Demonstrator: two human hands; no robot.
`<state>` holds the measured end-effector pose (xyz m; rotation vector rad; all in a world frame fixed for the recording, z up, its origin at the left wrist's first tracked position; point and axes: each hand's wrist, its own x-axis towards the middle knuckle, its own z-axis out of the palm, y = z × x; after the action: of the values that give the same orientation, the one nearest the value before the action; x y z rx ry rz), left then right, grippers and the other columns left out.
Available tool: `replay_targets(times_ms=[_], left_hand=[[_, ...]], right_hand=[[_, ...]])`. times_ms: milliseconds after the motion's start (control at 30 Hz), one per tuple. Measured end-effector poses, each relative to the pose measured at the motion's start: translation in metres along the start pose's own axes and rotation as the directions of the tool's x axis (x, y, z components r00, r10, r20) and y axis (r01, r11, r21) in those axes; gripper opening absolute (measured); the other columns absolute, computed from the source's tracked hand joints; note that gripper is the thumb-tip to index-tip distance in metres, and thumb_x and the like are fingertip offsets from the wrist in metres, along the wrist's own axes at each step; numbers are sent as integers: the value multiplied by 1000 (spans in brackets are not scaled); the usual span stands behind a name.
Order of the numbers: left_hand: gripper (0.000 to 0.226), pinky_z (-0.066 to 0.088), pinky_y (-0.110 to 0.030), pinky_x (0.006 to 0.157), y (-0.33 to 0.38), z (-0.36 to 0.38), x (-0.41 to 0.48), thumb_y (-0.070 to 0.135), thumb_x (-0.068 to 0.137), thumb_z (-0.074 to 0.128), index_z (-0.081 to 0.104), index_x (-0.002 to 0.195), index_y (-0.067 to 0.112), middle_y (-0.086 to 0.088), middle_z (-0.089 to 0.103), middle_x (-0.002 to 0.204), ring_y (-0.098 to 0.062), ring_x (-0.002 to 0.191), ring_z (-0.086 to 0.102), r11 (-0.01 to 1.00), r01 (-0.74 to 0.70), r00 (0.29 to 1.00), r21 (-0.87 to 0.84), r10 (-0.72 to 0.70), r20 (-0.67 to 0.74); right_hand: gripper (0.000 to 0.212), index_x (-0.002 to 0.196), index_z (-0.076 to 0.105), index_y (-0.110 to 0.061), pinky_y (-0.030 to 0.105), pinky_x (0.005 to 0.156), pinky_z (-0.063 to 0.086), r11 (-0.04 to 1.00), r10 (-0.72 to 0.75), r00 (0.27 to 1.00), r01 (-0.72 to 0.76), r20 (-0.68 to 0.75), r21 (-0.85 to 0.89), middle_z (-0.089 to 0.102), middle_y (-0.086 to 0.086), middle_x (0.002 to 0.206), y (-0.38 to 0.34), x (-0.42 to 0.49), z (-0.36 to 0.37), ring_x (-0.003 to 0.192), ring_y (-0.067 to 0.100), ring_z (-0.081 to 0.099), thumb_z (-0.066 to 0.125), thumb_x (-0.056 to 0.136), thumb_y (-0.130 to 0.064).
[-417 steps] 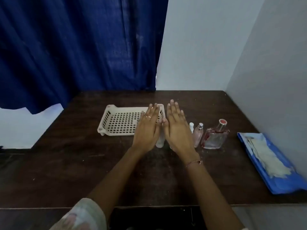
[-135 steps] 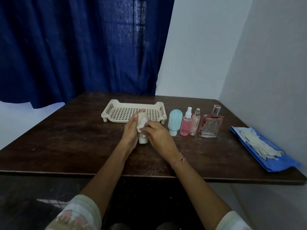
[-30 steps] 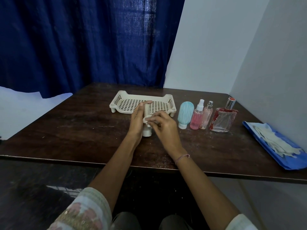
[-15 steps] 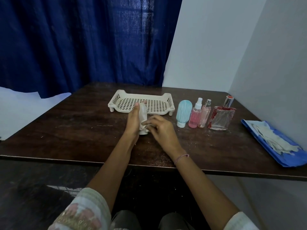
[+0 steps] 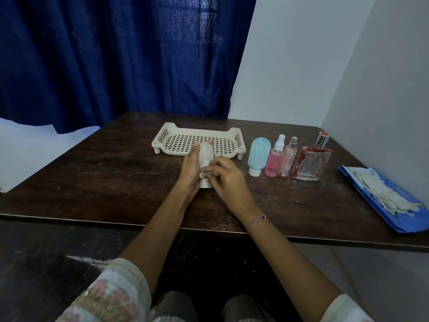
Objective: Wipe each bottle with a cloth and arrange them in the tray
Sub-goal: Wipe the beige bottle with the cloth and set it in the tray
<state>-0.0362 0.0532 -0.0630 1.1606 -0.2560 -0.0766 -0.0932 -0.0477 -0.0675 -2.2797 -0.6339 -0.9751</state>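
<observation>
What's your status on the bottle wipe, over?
Left hand grips white bottle, upright on table. Right hand pinches cloth against it. Nothing blocks tray.

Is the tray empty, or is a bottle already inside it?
Empty: the tray shows a bare grid floor; four bottles stand to its right, and the left hand grips the white bottle before it.

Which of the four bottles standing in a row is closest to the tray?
The pale blue ribbed bottle, at the row's left end beside the tray. The pink spray bottle, the slimmer pink bottle and the square glass bottle stand farther right.
</observation>
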Motion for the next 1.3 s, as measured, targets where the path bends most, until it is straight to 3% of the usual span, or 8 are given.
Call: replay_targets(times_ms=[100, 267, 400, 567, 867, 1133, 1300], left_hand=[[50, 56, -25, 69, -1, 1, -1, 40, 102, 27, 58, 126, 10, -11, 66, 102, -14, 85, 66, 999, 24, 999, -27, -23, 34], [50, 55, -25, 78, -2, 7, -4, 40, 102, 25, 56, 129, 11, -14, 65, 114, -15, 95, 67, 998, 57, 994, 0, -56, 97], [50, 55, -25, 77, 0, 7, -6, 39, 102, 24, 54, 130, 10, -15, 62, 119, -15, 98, 66, 999, 43, 993, -7, -42, 113], [49, 56, -26, 75, 2, 5, -7, 39, 102, 26, 55, 130, 10, -11, 64, 105, -14, 88, 65, 1000, 13, 994, 11, -14, 109], [47, 52, -25, 85, 4, 10, -11, 42, 102, 26, 60, 124, 19, -14, 61, 125, -20, 112, 62, 998, 40, 978, 44, -48, 203], [45, 54, -25, 83, 5, 6, -8, 37, 102, 28, 55, 130, 15, -9, 66, 114, -15, 102, 65, 1000, 13, 986, 8, -14, 165], [45, 51, -28, 92, 6, 10, -9, 39, 102, 27, 55, 130, 17, -9, 62, 124, -18, 114, 60, 998, 54, 968, 28, -59, 242]], right_hand=[[13, 93, 71, -4, 22, 79, 49, 999, 49, 995, -48, -84, 8, 59, 5, 89, 0, 1, 0, 86, 14, 56, 66, 81, 0], [15, 96, 72, -7, 21, 79, 52, 962, 273, 926, -254, -260, 105, 59, 3, 91, 10, 6, -4, 84, 5, 54, 68, 82, -3], [16, 97, 71, -5, 14, 78, 49, 983, 176, 961, -160, -214, 93, 58, 3, 90, 6, 3, -6, 85, 1, 51, 68, 82, -4], [16, 96, 71, -4, 23, 71, 52, 998, 34, 992, -27, -125, 57, 57, 5, 84, 2, 1, -4, 80, 9, 54, 69, 81, -2], [15, 97, 71, -4, 6, 72, 45, 966, 259, 905, -232, -337, 117, 52, -3, 83, 9, 6, -9, 76, 2, 51, 69, 82, -5], [13, 93, 71, -3, 13, 76, 47, 997, 45, 987, -34, -151, 74, 58, 7, 87, 5, 1, -4, 85, 4, 52, 68, 80, 0], [14, 95, 70, -2, 15, 80, 48, 993, 106, 961, -90, -257, 71, 58, 5, 91, 5, 5, -6, 87, 7, 54, 67, 82, -1]])
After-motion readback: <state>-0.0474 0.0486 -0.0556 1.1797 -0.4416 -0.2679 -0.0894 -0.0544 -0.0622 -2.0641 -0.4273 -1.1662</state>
